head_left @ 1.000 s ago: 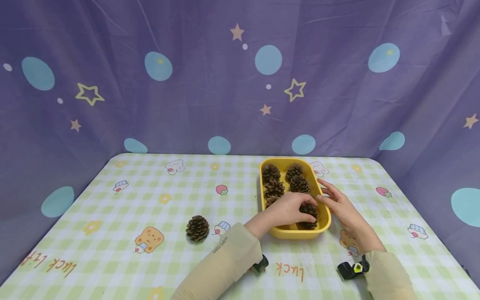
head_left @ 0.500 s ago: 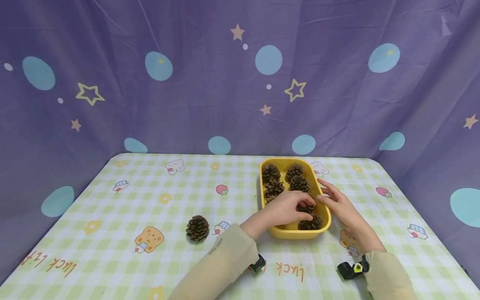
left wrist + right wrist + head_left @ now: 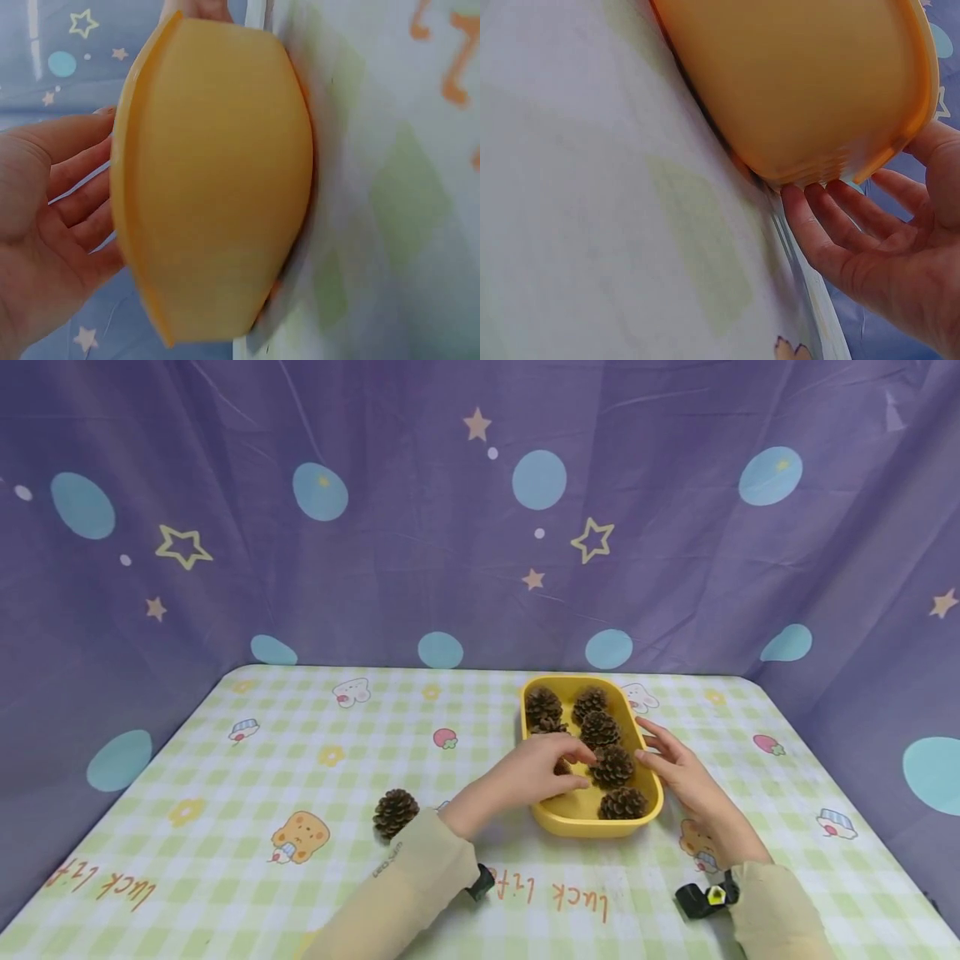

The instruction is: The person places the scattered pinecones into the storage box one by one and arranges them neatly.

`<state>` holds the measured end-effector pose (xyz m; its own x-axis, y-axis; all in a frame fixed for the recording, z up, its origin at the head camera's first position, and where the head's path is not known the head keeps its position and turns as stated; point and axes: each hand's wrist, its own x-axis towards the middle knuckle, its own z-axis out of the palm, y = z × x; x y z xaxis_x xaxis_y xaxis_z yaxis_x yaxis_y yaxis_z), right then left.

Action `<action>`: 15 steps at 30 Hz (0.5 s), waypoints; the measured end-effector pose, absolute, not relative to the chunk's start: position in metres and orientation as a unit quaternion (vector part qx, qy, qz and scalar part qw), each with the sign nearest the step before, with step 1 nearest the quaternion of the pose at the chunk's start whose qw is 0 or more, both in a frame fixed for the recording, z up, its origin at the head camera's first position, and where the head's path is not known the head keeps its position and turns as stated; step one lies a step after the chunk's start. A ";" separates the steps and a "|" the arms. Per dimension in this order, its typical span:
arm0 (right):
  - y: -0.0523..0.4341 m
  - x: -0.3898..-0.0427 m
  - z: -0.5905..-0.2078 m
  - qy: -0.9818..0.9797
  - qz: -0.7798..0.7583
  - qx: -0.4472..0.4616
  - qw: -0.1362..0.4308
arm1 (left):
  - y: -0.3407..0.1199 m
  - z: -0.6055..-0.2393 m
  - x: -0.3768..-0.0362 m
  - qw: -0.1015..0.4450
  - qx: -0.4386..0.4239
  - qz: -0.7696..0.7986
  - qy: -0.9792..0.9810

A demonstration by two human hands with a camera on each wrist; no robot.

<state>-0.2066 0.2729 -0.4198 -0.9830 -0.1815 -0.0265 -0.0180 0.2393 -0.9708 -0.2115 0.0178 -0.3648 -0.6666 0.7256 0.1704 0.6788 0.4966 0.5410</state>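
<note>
A yellow plastic box holds several brown pine cones, including one at its near right corner and another just behind it. My left hand hangs over the box's near left part, nothing in its loosely bent fingers, and hides some of the cones beneath. In the left wrist view the left hand shows beyond the box rim. My right hand holds the box's right side, thumb at the rim and fingertips against the outer wall. One pine cone lies outside, left of the box.
A green-and-white checked cloth with cartoon prints covers the table. Behind it hangs a purple curtain with stars and blue dots. Black camera mounts sit at both wrists, the right one close over the cloth.
My left hand lets go of the pine cone at the box's near right and moves left, uncovering two cones there. The right hand stays at the box's side.
</note>
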 end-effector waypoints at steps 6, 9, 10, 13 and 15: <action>0.273 -0.206 -0.420 0.784 -0.613 -0.066 0.064 | -0.008 -0.360 -0.209 0.047 0.379 0.319 0.867; 0.273 -0.207 -0.421 0.785 -0.612 -0.066 0.064 | -0.021 -0.360 -0.208 0.051 0.368 0.313 0.874; 0.273 -0.207 -0.421 0.785 -0.612 -0.066 0.065 | -0.025 -0.360 -0.208 0.047 0.366 0.309 0.876; 0.273 -0.207 -0.421 0.785 -0.612 -0.066 0.065 | -0.037 -0.360 -0.208 0.035 0.359 0.297 0.884; 0.273 -0.207 -0.420 0.785 -0.612 -0.066 0.065 | -0.045 -0.361 -0.209 0.027 0.356 0.295 0.886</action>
